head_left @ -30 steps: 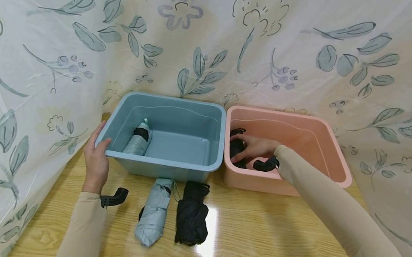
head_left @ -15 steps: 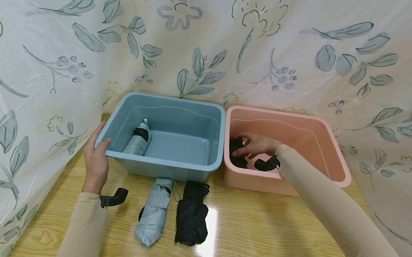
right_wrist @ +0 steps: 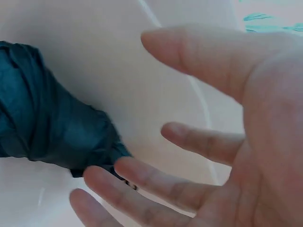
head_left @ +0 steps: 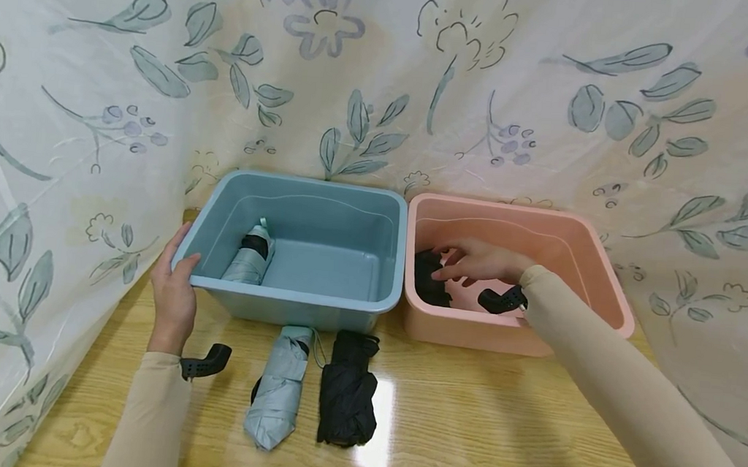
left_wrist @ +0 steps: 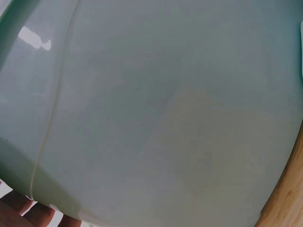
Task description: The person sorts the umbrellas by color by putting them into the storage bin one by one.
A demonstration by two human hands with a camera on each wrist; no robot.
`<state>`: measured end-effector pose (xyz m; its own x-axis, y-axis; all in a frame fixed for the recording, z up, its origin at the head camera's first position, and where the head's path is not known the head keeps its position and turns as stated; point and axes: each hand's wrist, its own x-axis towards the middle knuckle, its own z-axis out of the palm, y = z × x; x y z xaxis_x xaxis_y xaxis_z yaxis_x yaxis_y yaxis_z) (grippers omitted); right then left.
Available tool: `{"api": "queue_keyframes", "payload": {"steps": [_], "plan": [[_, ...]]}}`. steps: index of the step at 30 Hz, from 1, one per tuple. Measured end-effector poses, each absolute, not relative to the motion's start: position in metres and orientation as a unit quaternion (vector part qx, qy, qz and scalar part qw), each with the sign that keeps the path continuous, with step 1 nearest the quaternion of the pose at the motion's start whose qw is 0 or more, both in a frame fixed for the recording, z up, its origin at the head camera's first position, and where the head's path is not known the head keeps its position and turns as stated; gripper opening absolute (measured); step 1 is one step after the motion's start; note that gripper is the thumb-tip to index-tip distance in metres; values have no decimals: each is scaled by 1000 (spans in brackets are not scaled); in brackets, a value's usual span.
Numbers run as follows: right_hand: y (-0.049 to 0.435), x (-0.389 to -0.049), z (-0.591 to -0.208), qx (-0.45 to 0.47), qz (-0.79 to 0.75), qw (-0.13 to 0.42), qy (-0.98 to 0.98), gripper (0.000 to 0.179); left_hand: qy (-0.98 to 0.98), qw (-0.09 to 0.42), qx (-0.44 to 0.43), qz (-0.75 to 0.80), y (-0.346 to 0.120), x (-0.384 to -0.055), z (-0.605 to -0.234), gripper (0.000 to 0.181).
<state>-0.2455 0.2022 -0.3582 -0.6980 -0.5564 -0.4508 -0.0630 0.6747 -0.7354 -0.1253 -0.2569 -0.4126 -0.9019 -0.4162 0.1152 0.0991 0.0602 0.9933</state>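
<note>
My left hand holds the left corner of the blue bin, thumb over the rim and fingers outside. In the left wrist view, the bin's wall fills most of the picture, with fingertips at its lower left edge. Inside the pink bin, a folded black umbrella lies along the left wall. My right hand hovers just right of it. The right wrist view shows that hand's fingers spread, its palm bare, and the umbrella, dark teal there, beyond the fingertips.
A folded light blue umbrella lies in the blue bin's left end. On the wooden table, another light blue umbrella and a black umbrella lie before the bins. Floral cloth hangs behind and at both sides.
My right hand has let go of the black umbrella in the pink bin and drawn slightly to the right. The left hand stays on the blue bin.
</note>
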Motion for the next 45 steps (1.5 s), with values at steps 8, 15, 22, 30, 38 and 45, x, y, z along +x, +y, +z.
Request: {"api": "queue_keyframes", "payload": {"steps": [8,15,22,30,38,45], "plan": [[212,-228,-335,-211,-383,296,849,65,-698,193,113,-680,-257,-126,-413,53],[212,-199,-317,-270,-388,208,856,58,-694,192,109,-685,-257,-125,-413,53],[206,-157,-309,-293,-415,139,850,48,-690,193,106,-689,-257,-124,-415,53],[194,-108,-321,-316,-453,69,831,50,-690,189,109,-690,-258,-124,-415,53],[168,-66,-363,-362,-473,54,801,48,-693,190,112,-687,-257,-124,-415,53],[148,-59,-424,-306,-504,126,798,53,-698,193,114,-680,-256,-122,-414,53]]}}
